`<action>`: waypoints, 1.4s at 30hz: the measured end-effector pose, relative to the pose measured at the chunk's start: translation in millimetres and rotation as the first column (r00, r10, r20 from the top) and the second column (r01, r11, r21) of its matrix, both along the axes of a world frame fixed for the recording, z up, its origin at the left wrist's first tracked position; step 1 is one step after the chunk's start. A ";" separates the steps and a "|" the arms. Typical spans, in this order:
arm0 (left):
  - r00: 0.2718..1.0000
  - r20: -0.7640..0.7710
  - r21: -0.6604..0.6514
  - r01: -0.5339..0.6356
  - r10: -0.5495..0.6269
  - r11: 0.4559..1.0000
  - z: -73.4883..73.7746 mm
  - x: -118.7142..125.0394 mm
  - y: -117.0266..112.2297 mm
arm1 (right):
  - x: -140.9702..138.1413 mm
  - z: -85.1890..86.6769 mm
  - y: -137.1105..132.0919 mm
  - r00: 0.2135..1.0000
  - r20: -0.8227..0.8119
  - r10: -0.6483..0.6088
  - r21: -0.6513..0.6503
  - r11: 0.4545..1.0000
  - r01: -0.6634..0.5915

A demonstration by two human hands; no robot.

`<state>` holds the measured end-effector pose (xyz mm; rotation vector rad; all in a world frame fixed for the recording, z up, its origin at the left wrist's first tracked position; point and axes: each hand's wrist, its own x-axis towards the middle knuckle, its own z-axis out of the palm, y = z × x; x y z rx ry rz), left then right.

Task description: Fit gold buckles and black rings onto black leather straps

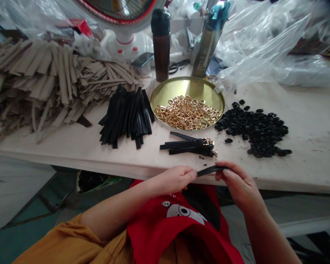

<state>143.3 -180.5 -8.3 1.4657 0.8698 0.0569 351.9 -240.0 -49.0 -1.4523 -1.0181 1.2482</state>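
A black strap point(210, 170) stretches between my two hands at the front edge of the table. My left hand point(181, 176) is closed on its left end. The fingers of my right hand point(236, 180) pinch the other end, and that tip is hidden by them. Just beyond lies a small bundle of black straps point(185, 146) with gold buckles point(209, 142) at their right ends. A round gold tray point(209, 88) behind it bears a heap of loose gold buckles point(188, 113). To the left is a pile of plain black straps point(126, 117).
Small black loops point(260, 128) are heaped on the right of the table point(305, 110). Greyish strips point(44, 80) fill the left side. A fan point(126, 42), a dark bottle point(161, 47), scissors point(178, 66) and clear plastic sheeting point(269, 47) stand or lie along the back.
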 end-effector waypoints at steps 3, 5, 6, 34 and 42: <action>0.998 -0.019 -0.144 -0.069 0.067 0.987 -3.5 0.3 1.6 | 9.9 0.0 11.1 0.990 0.129 -0.062 0.007 0.998 0.061; 0.996 -0.013 -0.188 -0.089 0.088 0.978 -2.8 0.8 2.8 | 23.2 -0.7 21.3 0.943 0.310 -0.119 0.022 0.993 0.118; 0.995 -0.009 -0.210 -0.102 0.102 0.972 -2.2 1.1 3.2 | 31.4 -1.3 27.0 0.895 0.423 -0.141 0.035 0.990 0.139; 0.976 0.042 -0.292 -0.191 0.212 0.937 7.3 1.8 2.5 | 67.0 -11.2 84.5 0.448 0.894 0.023 0.045 0.989 -0.140; 0.948 0.146 0.085 -0.296 0.282 0.952 7.4 12.1 -0.2 | 25.1 12.4 45.0 0.980 -0.182 -0.076 -0.060 0.996 0.066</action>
